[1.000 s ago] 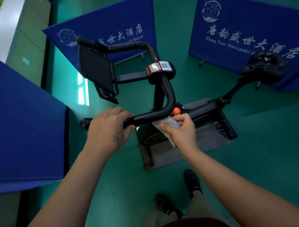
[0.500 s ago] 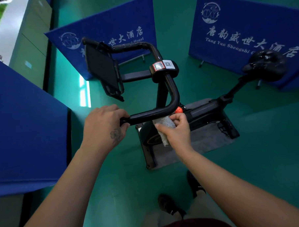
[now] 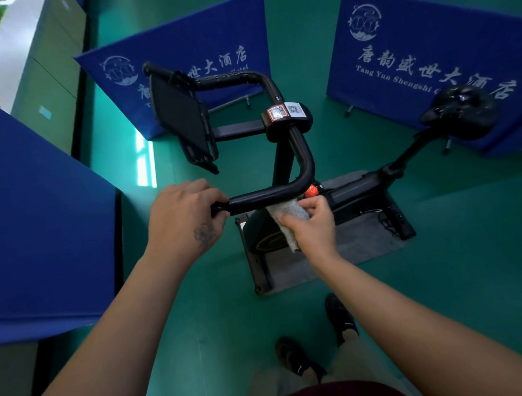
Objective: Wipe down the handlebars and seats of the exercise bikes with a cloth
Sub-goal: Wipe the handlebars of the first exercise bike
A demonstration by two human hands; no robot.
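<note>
On the near handlebar [image 3: 262, 194] of the bike, we clamp our left grip [image 3: 184, 219] round its end, while our right grip [image 3: 310, 222] pinches the cloth [image 3: 287, 219] against the bar's underside, just beside the bend.

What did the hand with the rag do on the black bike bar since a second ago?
The right hand slid the grey-white cloth along the underside of the black curved handlebar, toward the bend by the orange knob. The left hand kept gripping the handlebar's near end, and the right hand kept holding the cloth. The black bike seat stayed untouched.
</note>
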